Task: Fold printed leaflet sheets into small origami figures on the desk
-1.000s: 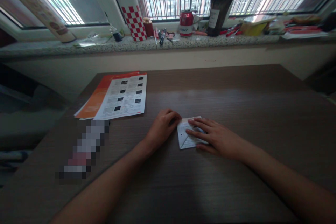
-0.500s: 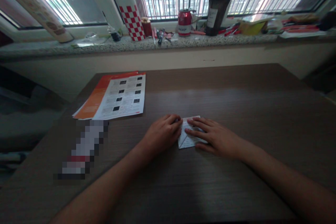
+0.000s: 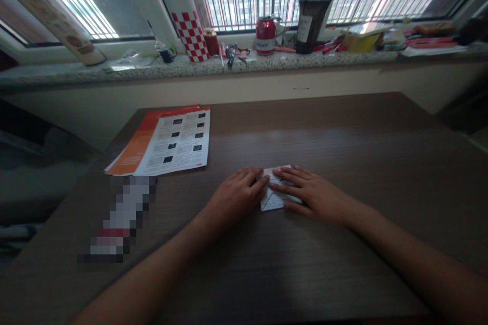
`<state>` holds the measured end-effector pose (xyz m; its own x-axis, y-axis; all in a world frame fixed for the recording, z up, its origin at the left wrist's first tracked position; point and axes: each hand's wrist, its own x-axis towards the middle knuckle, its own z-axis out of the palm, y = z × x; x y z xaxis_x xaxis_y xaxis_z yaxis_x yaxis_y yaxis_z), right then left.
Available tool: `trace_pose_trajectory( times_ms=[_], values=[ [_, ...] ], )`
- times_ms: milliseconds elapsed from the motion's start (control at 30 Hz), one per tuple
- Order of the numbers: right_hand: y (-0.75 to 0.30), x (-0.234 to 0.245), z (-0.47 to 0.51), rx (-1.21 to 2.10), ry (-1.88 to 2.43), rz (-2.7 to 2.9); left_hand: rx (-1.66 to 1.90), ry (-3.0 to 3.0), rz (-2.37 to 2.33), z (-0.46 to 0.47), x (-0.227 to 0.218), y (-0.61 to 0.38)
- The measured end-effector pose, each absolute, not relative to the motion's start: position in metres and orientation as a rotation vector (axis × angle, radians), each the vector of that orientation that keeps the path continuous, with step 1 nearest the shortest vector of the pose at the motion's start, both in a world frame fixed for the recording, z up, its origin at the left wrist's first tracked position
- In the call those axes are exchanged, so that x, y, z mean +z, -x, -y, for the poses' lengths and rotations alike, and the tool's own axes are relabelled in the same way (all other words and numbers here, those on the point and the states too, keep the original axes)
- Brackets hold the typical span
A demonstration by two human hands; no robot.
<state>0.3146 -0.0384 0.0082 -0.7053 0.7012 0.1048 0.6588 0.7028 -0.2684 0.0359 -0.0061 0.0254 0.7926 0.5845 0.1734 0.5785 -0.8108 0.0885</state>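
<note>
A small white folded paper (image 3: pixel 271 202) with printed lines and diagonal creases lies on the table between my hands. My left hand (image 3: pixel 239 192) is at its left edge, fingers bent and close together, with thumb and index finger closed on the paper's border. My right hand (image 3: pixel 318 195) rests flat across the paper's right part, its fingers spread and holding it down. The right side of the sheet is hidden under those fingers.
Printed sheets in orange and white (image 3: pixel 175 142) lie at the table's back left. A pixelated object (image 3: pixel 125 218) is in front of them. Along the windowsill (image 3: pixel 152 72) stand a checkered bottle (image 3: pixel 190 35), a red can (image 3: pixel 265 35), a dark cup (image 3: pixel 310 23) and clutter.
My left thumb and fingers have shifted slightly right, further over the paper's edge. The paper has moved a little away from me. My right hand stays spread on it.
</note>
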Motion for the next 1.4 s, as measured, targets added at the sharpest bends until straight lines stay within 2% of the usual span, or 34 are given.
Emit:
trace_pose_trajectory(
  times_ms=[433, 833, 1400],
  values=[
    [-0.309, 0.012, 0.038, 0.281, 1.135, 2.702, 0.082, -2.799, -0.806, 0.014, 0.026, -0.007],
    [-0.307, 0.0, 0.043, 0.17, 1.177, 2.692, 0.166, -2.766, -0.658, 0.017, 0.026, 0.002],
    [-0.315, 0.002, 0.042, 0.223, 1.168, 2.737, 0.234, -2.773, -0.583, 0.018, 0.03, 0.002]
  ],
)
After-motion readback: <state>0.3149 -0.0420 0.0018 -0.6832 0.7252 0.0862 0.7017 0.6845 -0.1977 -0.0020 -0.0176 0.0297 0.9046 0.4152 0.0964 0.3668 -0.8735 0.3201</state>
